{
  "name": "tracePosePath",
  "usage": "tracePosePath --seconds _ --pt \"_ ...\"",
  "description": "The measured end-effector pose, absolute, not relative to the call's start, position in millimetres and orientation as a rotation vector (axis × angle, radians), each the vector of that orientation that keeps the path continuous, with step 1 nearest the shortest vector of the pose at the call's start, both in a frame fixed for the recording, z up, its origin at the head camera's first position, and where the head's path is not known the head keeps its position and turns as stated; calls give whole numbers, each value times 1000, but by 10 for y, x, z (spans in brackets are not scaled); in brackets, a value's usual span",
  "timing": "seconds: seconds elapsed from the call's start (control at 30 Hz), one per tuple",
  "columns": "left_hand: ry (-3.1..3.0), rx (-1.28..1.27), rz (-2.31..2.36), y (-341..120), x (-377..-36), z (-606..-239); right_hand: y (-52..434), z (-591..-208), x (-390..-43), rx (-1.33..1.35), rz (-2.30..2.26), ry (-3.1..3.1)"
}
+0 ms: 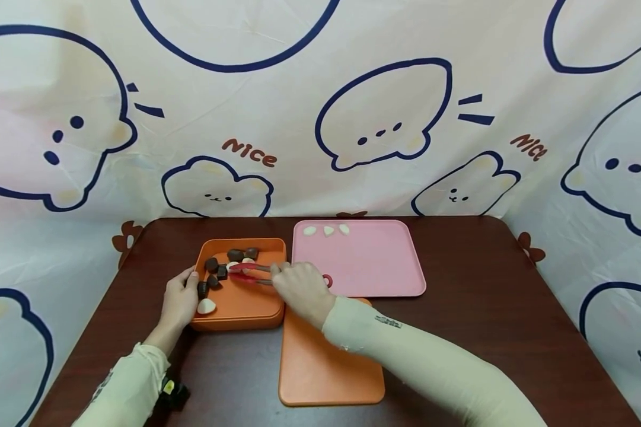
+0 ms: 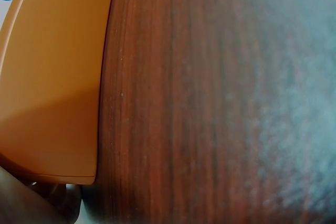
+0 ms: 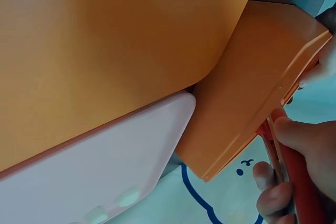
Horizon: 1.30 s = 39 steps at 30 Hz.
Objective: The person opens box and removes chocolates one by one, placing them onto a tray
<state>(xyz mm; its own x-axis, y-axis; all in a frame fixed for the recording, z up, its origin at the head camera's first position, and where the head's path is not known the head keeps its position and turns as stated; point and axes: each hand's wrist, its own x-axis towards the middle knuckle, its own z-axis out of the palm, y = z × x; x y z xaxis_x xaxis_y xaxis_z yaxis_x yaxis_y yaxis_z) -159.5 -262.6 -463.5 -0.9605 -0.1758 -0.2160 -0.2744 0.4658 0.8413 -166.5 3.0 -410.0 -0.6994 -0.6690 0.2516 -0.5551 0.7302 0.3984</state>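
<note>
An orange box (image 1: 237, 323) holds several dark brown chocolate-like pieces (image 1: 235, 255) and a few white ones, one white piece (image 1: 206, 306) lying in its near left corner. My left hand (image 1: 178, 299) grips the box's left side, its thumb at the rim; in the left wrist view the fingers partly show at the box's wall. With my right hand (image 1: 301, 287) I hold red tongs (image 1: 253, 267) that reach into the box from the right. Their tips are at a white piece among the brown ones; whether they pinch it I cannot tell.
Right of the box lies a pink tray (image 1: 363, 261) with three white pieces (image 1: 328, 230) along its far edge. An orange lid-like panel (image 1: 331, 373) lies in front of it, under my right forearm. A patterned curtain (image 1: 299, 118) hangs behind the dark wooden table (image 1: 475, 279).
</note>
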Motion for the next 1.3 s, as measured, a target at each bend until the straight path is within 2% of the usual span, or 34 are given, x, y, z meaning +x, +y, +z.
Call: tracePosePath --seconds 0.7,1.3 --pt "2614 -378 1518 -2620 -1564 -4638 289 -4068 -1595 995 -338 -2567" --pt "2621 -373 1534 -2625 -1573 -4635 632 -4008 -1589 877 365 -2890"
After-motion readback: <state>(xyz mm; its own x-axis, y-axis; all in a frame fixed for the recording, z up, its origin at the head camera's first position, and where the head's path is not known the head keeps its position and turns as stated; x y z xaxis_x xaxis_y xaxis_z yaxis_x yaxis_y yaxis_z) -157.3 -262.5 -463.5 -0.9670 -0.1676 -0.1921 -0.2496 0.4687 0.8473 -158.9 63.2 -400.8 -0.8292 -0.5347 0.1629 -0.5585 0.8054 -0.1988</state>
